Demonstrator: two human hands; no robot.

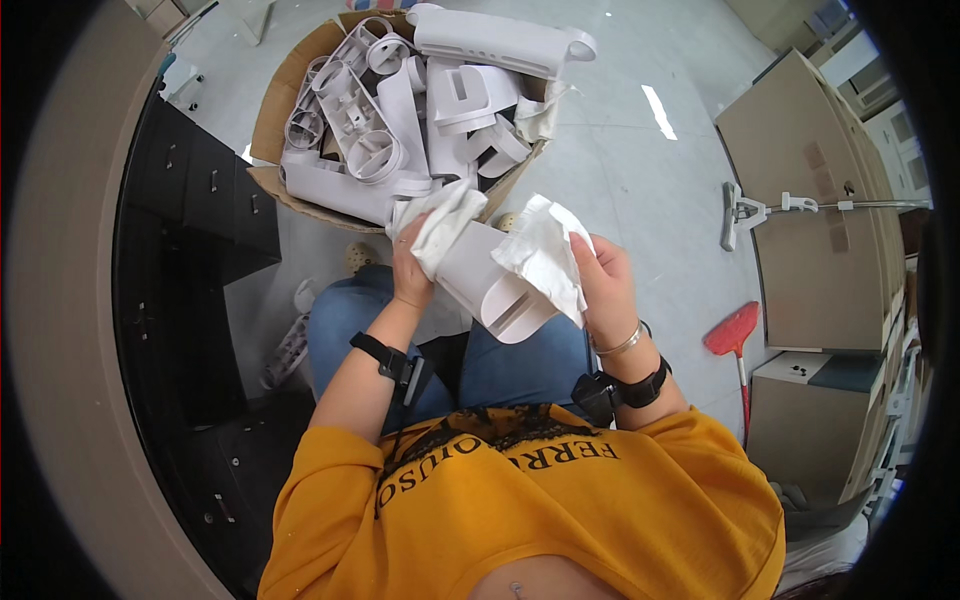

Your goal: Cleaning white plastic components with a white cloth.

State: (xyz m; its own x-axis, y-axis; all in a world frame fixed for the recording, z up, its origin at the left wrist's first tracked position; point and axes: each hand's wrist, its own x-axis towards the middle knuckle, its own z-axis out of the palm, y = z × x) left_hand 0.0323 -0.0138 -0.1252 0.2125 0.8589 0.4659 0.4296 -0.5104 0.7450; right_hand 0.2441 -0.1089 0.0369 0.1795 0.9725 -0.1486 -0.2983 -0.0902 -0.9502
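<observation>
Above my lap I hold a white plastic housing [476, 262], its rounded, slotted end towards me. My left hand [412, 259] grips its far left end through a crumpled white cloth [450, 225]. In my right hand [607, 281] is a second white cloth [544, 247], pinched between thumb and fingers. That cloth lies against the housing's right side and hides part of it. Just beyond my hands stands an open cardboard box [270, 124] heaped with similar white plastic housings [360, 120]. One long housing [495, 37] lies across the top of the heap at the back.
Black drawer cabinets [202, 187] line the left side beside a tan panel [82, 300]. To the right are large tan cabinets [810, 210], a mop [739, 214] with a metal handle and a red broom [733, 330]. A white patterned item [289, 352] lies on the floor near my left leg.
</observation>
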